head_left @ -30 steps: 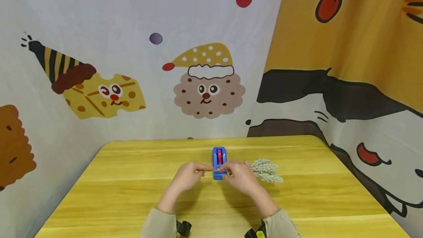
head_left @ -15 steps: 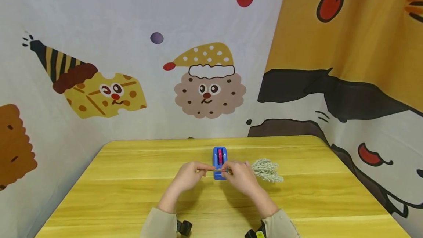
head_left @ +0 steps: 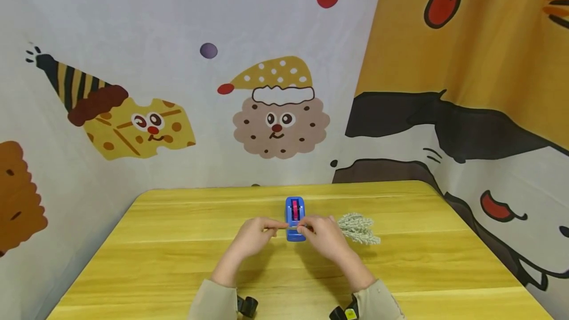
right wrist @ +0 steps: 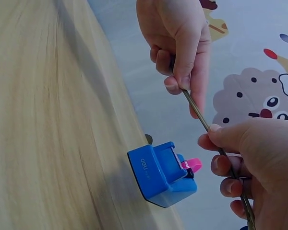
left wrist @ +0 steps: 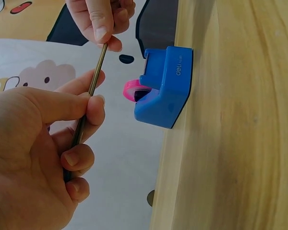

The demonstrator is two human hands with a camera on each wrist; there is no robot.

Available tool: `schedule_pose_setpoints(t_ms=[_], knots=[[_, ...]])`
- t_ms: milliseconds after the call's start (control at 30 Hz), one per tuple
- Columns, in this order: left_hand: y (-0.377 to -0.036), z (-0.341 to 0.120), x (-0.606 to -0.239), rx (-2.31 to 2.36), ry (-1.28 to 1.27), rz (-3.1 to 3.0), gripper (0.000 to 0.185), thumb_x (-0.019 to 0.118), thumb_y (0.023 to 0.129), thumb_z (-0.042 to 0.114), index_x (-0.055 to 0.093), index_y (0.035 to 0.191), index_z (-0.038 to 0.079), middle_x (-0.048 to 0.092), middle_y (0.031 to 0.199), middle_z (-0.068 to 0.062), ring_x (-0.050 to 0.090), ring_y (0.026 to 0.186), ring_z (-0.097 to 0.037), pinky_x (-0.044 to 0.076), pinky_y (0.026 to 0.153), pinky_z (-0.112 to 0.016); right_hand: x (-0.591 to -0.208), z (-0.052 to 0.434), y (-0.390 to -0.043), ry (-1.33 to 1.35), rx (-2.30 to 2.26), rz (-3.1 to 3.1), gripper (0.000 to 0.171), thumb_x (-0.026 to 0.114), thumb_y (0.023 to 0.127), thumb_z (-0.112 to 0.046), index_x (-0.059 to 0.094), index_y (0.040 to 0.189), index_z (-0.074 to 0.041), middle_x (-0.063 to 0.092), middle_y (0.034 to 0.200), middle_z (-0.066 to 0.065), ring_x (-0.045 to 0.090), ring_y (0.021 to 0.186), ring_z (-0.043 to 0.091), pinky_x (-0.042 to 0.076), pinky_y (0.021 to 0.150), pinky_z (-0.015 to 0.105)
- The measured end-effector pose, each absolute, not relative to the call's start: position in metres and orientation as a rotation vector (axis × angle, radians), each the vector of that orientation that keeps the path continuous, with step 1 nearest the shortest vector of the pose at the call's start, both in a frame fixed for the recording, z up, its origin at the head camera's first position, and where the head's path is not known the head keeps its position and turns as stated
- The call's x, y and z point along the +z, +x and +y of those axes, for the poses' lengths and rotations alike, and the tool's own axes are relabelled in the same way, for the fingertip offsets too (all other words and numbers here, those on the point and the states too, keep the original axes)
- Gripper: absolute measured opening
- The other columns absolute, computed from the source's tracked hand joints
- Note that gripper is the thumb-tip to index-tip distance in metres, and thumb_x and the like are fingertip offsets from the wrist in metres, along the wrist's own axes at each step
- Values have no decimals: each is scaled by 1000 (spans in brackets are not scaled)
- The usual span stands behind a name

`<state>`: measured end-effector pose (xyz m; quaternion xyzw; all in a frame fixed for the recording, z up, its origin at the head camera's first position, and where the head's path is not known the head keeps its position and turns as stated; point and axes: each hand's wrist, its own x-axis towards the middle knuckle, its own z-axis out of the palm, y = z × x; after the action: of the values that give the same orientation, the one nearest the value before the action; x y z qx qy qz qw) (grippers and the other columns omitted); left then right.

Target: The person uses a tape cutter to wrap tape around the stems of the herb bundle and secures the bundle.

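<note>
A thin brownish-green stem (left wrist: 100,62) runs between the two hands, held above the table in front of the blue tape dispenser (head_left: 295,237). My left hand (head_left: 253,236) pinches one end part between thumb and index finger, its other fingers curled along the stem. The right hand (head_left: 326,236) grips it farther along with thumb and fingertips, the remaining fingers curled round it. Beyond the right hand, pale green flower sprigs (head_left: 359,228) stick out to the right. In the right wrist view the bare stem (right wrist: 197,110) spans the short gap between the hands.
The dispenser carries a pink tape roll (right wrist: 194,165) and has a toothed cutting edge at its front. It stands toward the far side of the wooden table (head_left: 178,260). A wall cloth with cartoon prints (head_left: 281,127) hangs right behind the table.
The right hand's thumb has drawn in closer to its fingertips at the stem, with a slight shift left. The left hand and the dispenser stay practically in place.
</note>
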<state>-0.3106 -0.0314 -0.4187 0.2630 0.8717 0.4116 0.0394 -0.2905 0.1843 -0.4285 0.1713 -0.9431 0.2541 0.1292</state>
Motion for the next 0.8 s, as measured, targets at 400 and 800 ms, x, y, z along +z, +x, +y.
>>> schedule_pose_setpoints(t_ms=[400, 800], knots=[[-311, -31, -417, 1261, 793, 2695, 29, 54, 97, 6, 73, 117, 19, 68, 110, -11, 26, 42, -7, 28, 40, -18, -427, 183, -291, 499, 775, -2698, 16, 68, 92, -20, 54, 99, -22, 59, 60, -9, 44, 49, 1, 36, 76, 40], [-310, -32, -417, 1261, 801, 2700, 30, 56, 97, 4, 73, 117, 18, 68, 112, -13, 25, 42, -8, 26, 40, -19, -430, 183, -291, 508, 765, -2667, 10, 69, 91, -21, 60, 90, -26, 65, 68, -7, 50, 58, -1, 40, 81, 47]])
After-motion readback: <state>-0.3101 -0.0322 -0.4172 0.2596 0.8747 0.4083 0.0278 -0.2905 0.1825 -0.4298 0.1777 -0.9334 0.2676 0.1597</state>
